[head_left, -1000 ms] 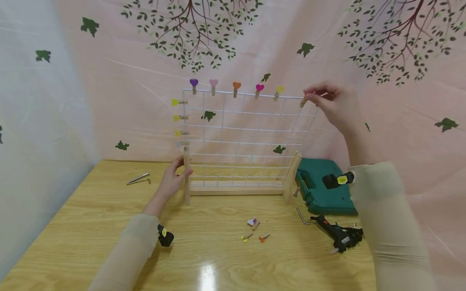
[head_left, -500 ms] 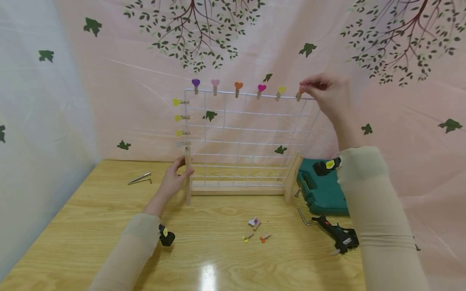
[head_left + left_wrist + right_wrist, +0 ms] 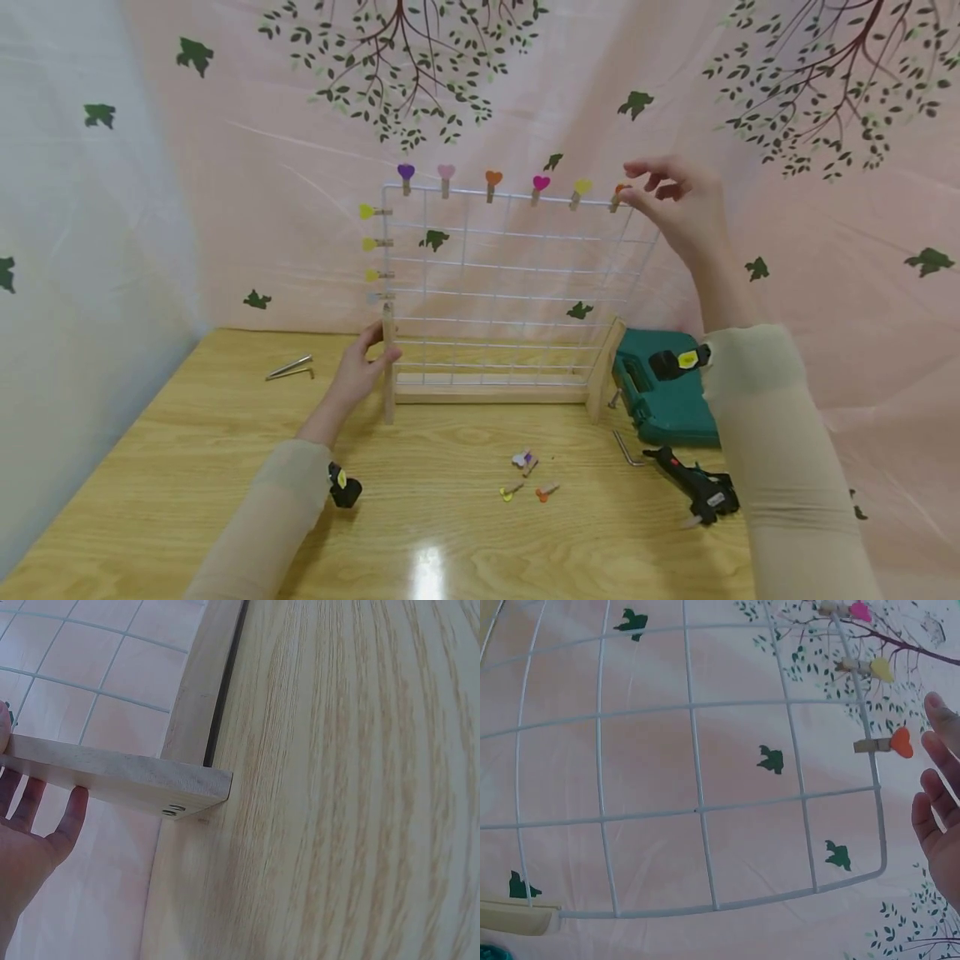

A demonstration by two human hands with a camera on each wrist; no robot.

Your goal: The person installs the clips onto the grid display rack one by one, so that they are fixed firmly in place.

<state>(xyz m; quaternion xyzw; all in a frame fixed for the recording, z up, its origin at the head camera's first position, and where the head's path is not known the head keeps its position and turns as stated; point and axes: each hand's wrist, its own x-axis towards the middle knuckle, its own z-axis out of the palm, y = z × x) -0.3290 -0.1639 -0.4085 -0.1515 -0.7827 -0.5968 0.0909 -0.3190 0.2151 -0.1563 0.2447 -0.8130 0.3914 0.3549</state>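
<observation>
A white wire grid point(image 3: 517, 268) stands in a wooden base. My left hand point(image 3: 360, 364) grips the base's left upright point(image 3: 112, 769), thumb on one face and fingers on the other. Near the grid's top right corner, my right hand point(image 3: 678, 204) has its fingers spread apart beside an orange heart clothespin point(image 3: 881, 743). That clothespin is clamped on the top wire, and in the right wrist view a gap separates it from the fingers. Purple point(image 3: 406, 172), pink, orange, magenta and yellow point(image 3: 582, 188) heart clothespins line the same wire. Several more, mostly yellow point(image 3: 367, 244), are clipped down the left side.
Several loose heart clothespins point(image 3: 525, 461) lie on the table point(image 3: 360, 542) before the stand. To the right are a green case point(image 3: 663, 408), a hex key point(image 3: 626, 450) and a black glue gun point(image 3: 701, 487). Metal rods point(image 3: 288, 367) lie at left; a printed cloth hangs behind.
My right hand moved left along the top wire with the orange clothespin, then let go of it and opened its fingers. The left hand stayed on the upright.
</observation>
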